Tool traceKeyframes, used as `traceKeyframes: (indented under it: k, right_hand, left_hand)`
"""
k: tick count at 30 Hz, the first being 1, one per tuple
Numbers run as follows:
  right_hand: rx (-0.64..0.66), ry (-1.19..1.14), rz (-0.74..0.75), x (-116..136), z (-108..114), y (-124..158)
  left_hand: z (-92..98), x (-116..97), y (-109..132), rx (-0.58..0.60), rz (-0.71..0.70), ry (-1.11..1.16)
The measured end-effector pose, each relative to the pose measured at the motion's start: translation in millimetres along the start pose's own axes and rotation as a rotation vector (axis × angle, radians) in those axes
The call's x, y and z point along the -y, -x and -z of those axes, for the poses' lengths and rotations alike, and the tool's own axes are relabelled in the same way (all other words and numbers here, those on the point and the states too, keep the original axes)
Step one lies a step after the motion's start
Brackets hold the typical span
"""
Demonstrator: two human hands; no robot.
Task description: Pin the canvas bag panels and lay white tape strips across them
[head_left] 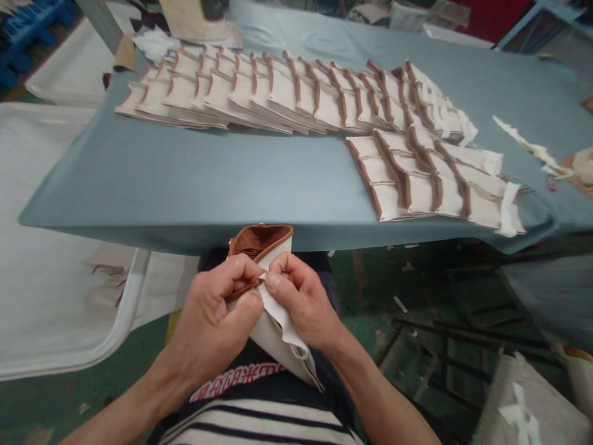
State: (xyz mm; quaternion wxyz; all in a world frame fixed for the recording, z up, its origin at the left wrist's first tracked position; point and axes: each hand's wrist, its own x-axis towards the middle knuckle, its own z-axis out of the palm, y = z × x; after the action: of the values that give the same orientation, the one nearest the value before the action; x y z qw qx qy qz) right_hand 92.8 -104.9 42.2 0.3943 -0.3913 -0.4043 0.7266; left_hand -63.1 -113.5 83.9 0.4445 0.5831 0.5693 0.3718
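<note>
Both hands hold one cream fabric piece with a brown trimmed edge (267,242) just below the near edge of the blue-grey table (185,185). My left hand (217,315) is closed, pinching the brown edge between thumb and fingers. My right hand (303,300) is closed too, its thumb and fingers pinching the cream part right beside the left hand. The piece's lower end hangs down over my lap. On the table lie several matching cream pieces with brown trim, fanned in a long overlapping row (287,93), with a second, smaller overlapping group (430,179) at the right.
A white tray-like surface (55,247) stands at the left, beside the table. Cream fabric scraps (532,148) lie at the table's right end. Dark metal bars (463,346) and a white block (532,408) are on the green floor at the right.
</note>
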Motion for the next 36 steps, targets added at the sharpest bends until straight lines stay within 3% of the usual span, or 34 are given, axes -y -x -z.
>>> traceKeyframes:
  k: [5,10,13,17,19,22,24,27,33,36]
  right_hand:
    - [0.034,-0.131,-0.069,-9.5,2.4,-5.3]
    - [0.112,-0.213,0.045,-16.6,-6.8,-15.1]
    - [0.06,0.03,0.208,-12.3,-8.1,-22.7]
    - [0.005,0.487,0.337,10.7,10.3,-25.1]
    - [-0.103,0.588,0.41,27.0,22.8,-19.1]
    - [-0.281,0.729,0.666,51.4,34.0,-3.9]
    - [-0.141,0.873,0.813,64.8,34.3,4.2]
    - [0.154,1.082,0.842,77.5,30.0,7.1]
    - [0.353,0.999,0.772,78.6,24.9,2.2]
    - [0.374,0.871,0.64,73.4,21.0,3.7]
  left_hand:
    - [1.8,-5.3,-6.4,0.08,0.032,0.041]
    - [12.7,-4.5,-18.5,0.135,-0.027,0.062]
    - [19.1,-6.8,-23.8,0.199,-0.024,0.123]
    - [24.2,-21.6,-24.8,0.43,-0.063,0.067]
    - [26.9,-27.8,-24.8,0.502,-0.089,0.002]
    - [32.2,-30.6,-25.5,0.515,-0.089,-0.044]
    - [35.7,-31.0,-25.8,0.54,-0.122,-0.09]
    - [40.9,-34.0,-24.5,0.559,-0.216,-0.171]
    - [57.7,-34.5,-18.2,0.616,-0.159,-0.123]
    - [66.6,-29.6,-18.0,0.631,-0.164,-0.11]
